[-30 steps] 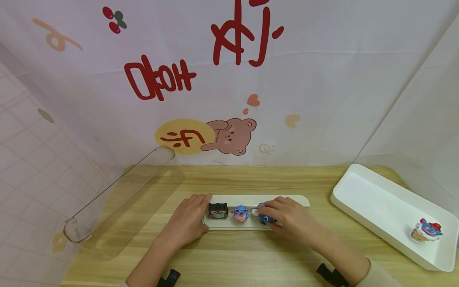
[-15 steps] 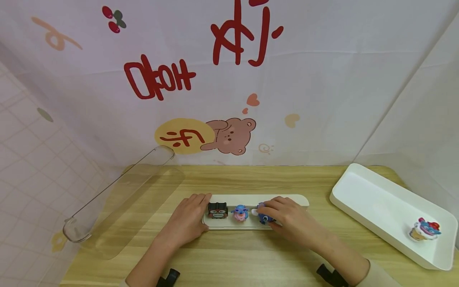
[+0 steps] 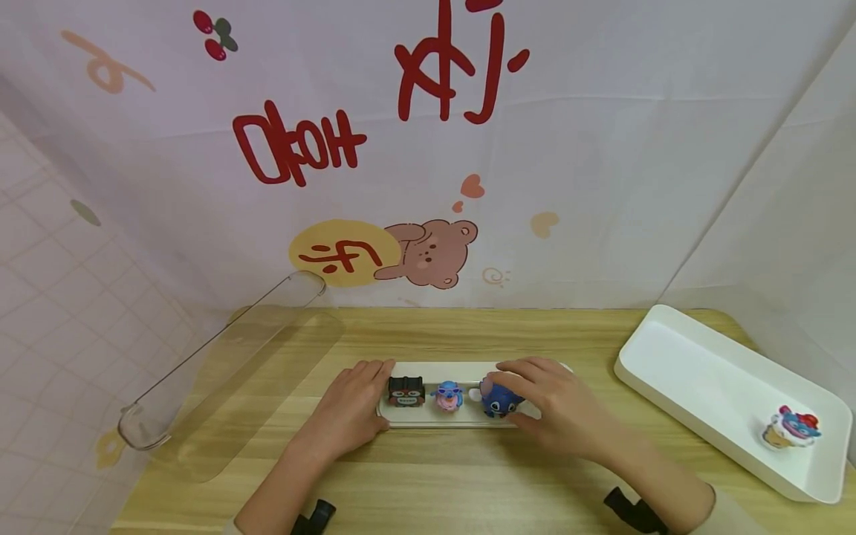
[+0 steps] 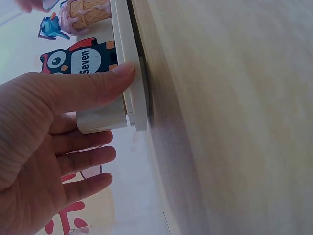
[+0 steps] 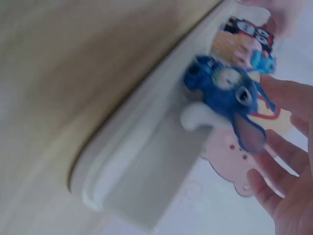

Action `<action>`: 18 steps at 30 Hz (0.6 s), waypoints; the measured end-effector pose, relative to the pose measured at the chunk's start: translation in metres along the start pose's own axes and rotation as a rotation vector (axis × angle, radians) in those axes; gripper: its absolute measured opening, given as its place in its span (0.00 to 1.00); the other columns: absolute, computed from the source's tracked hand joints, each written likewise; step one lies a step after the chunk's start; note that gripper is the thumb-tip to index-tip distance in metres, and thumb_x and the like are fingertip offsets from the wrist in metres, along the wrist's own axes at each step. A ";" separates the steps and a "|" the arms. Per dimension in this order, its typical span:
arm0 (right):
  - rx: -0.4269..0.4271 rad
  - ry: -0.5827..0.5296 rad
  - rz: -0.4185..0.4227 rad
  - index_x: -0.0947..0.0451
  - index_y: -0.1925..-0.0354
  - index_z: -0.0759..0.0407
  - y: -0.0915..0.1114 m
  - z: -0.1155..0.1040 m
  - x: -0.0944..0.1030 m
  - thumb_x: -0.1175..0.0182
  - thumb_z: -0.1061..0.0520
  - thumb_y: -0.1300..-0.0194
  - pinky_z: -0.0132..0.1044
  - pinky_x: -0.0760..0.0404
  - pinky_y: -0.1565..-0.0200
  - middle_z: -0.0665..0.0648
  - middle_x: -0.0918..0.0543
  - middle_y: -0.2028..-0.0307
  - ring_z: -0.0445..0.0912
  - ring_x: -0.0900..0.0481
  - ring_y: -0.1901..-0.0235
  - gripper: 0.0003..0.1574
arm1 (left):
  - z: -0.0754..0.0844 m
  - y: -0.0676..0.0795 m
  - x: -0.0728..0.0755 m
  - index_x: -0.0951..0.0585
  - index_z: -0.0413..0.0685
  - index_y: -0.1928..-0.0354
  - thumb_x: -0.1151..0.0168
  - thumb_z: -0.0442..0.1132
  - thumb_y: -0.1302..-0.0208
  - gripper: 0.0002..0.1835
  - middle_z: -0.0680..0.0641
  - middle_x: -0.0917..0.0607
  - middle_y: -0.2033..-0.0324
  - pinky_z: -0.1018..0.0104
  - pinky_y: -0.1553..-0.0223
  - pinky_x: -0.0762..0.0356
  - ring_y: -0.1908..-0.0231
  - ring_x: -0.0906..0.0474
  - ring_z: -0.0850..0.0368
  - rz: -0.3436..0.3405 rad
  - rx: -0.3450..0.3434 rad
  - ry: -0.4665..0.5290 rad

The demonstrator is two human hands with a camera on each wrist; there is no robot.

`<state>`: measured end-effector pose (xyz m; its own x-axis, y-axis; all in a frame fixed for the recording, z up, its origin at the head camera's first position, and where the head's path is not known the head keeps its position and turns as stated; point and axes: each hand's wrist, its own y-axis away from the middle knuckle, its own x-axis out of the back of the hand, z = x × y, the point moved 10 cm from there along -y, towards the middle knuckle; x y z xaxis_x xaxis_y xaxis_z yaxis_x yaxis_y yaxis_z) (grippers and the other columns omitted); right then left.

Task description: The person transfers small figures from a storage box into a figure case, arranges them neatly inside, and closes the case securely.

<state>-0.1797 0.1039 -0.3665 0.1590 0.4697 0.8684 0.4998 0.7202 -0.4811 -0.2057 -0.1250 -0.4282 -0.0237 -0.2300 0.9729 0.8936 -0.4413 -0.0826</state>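
Note:
A long white display base (image 3: 435, 373) lies on the wooden table, seen in the head view. My left hand (image 3: 351, 401) grips its left end, the thumb (image 4: 105, 88) over the front edge and the other fingers behind. Beside that hand stands an owl figurine (image 4: 88, 58) marked "Seven". A small blue figurine on a pink ice-cream cone (image 3: 449, 397) stands in the middle. Further right is a blue big-eared figurine (image 5: 222, 90) with a white part at its side. My right hand (image 3: 558, 405) is around this one with fingers spread, thumb and fingertips parted from its body.
A clear plastic cover (image 3: 227, 371) leans at the table's left side. At the right lies a white tray (image 3: 702, 371) holding an ice-cream-cone figurine (image 3: 791, 429). A printed cloth (image 3: 588, 163) hangs behind the table.
My right hand has loosened from the blue big-eared figurine and shifted slightly right, fingers spreading, so more of the figurine shows. My left hand has stayed at the base's end.

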 end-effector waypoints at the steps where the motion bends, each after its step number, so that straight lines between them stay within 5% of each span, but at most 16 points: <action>1: 0.002 0.004 0.012 0.19 0.38 0.55 0.000 0.001 0.005 0.16 0.58 0.55 0.53 0.17 0.46 0.55 0.15 0.43 0.52 0.17 0.46 0.44 | 0.000 0.000 0.000 0.28 0.32 0.28 0.13 0.39 0.53 0.50 0.39 0.20 0.39 0.44 0.39 0.25 0.39 0.24 0.42 0.002 -0.002 0.001; 6: -0.022 0.021 0.065 0.21 0.35 0.58 0.006 0.011 0.031 0.23 0.47 0.40 0.51 0.19 0.46 0.55 0.16 0.41 0.53 0.17 0.44 0.39 | 0.002 -0.001 0.001 0.28 0.32 0.28 0.13 0.40 0.53 0.50 0.39 0.20 0.38 0.44 0.39 0.25 0.38 0.25 0.42 -0.001 -0.003 -0.003; 10: -0.085 0.060 0.071 0.22 0.33 0.58 0.014 0.022 0.050 0.44 0.30 0.25 0.48 0.21 0.44 0.54 0.17 0.40 0.52 0.17 0.44 0.40 | 0.001 -0.002 0.000 0.28 0.33 0.28 0.13 0.40 0.53 0.51 0.39 0.20 0.37 0.44 0.38 0.25 0.38 0.25 0.42 -0.006 0.002 -0.004; 18: -0.172 0.145 0.125 0.21 0.34 0.61 0.037 0.043 0.085 0.52 0.26 0.23 0.42 0.28 0.42 0.58 0.16 0.41 0.56 0.18 0.46 0.45 | 0.001 0.000 0.000 0.28 0.33 0.27 0.13 0.40 0.52 0.51 0.39 0.21 0.37 0.43 0.38 0.25 0.38 0.25 0.42 -0.017 0.012 0.004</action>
<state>-0.1841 0.1922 -0.3153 0.3430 0.4628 0.8175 0.6039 0.5579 -0.5692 -0.2052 -0.1244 -0.4280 -0.0406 -0.2261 0.9733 0.8984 -0.4346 -0.0635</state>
